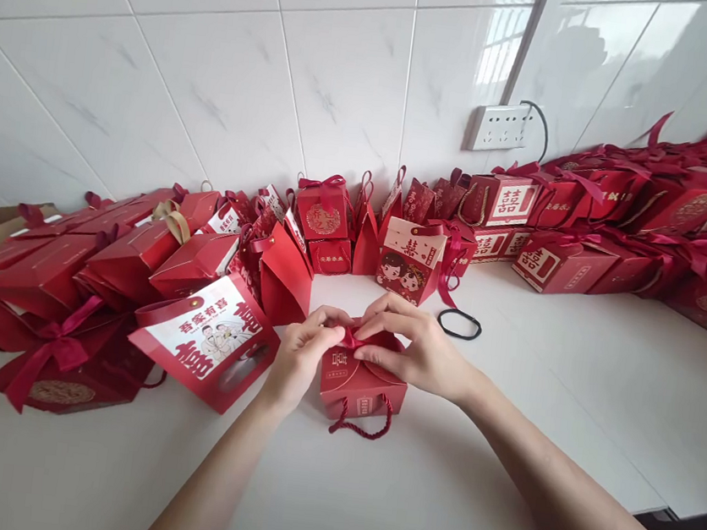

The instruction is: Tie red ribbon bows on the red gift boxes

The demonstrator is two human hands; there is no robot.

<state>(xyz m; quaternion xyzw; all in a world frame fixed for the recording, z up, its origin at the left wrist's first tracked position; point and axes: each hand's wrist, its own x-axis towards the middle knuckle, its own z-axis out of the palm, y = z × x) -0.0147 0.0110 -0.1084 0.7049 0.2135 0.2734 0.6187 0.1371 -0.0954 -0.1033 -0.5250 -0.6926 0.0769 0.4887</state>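
While the small red box [361, 389] sits mid-depth on the white table [572, 366], its rope handle [366, 432] facing the near edge, my left hand [306, 349] pinches the red ribbon [353, 339] on top. My right hand [414, 346] grips that ribbon too, fingers curled. Near it lies a black loop [460, 324]; more red boxes [567, 268] line the wall-side edge.

From the box [365, 385], bare table [547, 359] gives passage at 3 o'clock beyond the right hand [419, 346], and at 6 between the forearms [544, 465]. A bag [208, 342] blocks 9; a picture box [410, 263] blocks 12 to 1; a black band [458, 337] lies at 2.
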